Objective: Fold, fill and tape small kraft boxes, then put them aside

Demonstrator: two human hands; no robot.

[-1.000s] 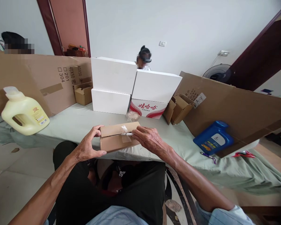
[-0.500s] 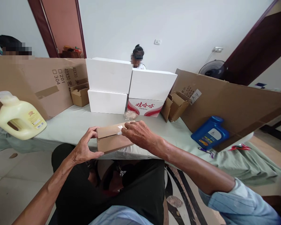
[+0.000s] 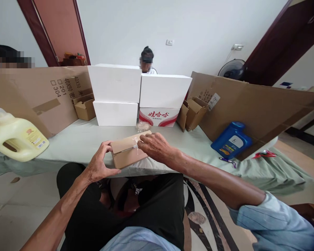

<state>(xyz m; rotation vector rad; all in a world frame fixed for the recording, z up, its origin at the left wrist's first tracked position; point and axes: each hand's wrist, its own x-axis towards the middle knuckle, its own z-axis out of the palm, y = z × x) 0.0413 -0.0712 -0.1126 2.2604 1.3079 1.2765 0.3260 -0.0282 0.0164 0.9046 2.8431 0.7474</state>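
A small brown cardboard box [image 3: 131,159] lies near the front edge of the covered table, with a gap along its lid flap. My left hand [image 3: 101,164] grips the box's left end, fingers at the back corner and thumb along the lower front edge. On top, the curled fingers of my right hand [image 3: 154,143] pinch at a piece of clear, whitish tape [image 3: 135,142] that crosses the flap seam. My fingertips partly hide the tape. Just behind the box sits a crumpled clear plastic bundle [image 3: 143,126].
White boxes [image 3: 115,113] and a red-and-white carton [image 3: 159,118] are stacked behind. Open cardboard boxes [image 3: 85,107] flank them. A yellow jug [image 3: 21,136] stands left; a blue bottle [image 3: 231,141] and a pen [image 3: 227,160] lie right. A person [image 3: 147,61] is beyond the stack.
The view has shifted slightly. The tape, flatter before, now shows whitish strands spread across the seam beside my right fingers. Both hands stay on the box.
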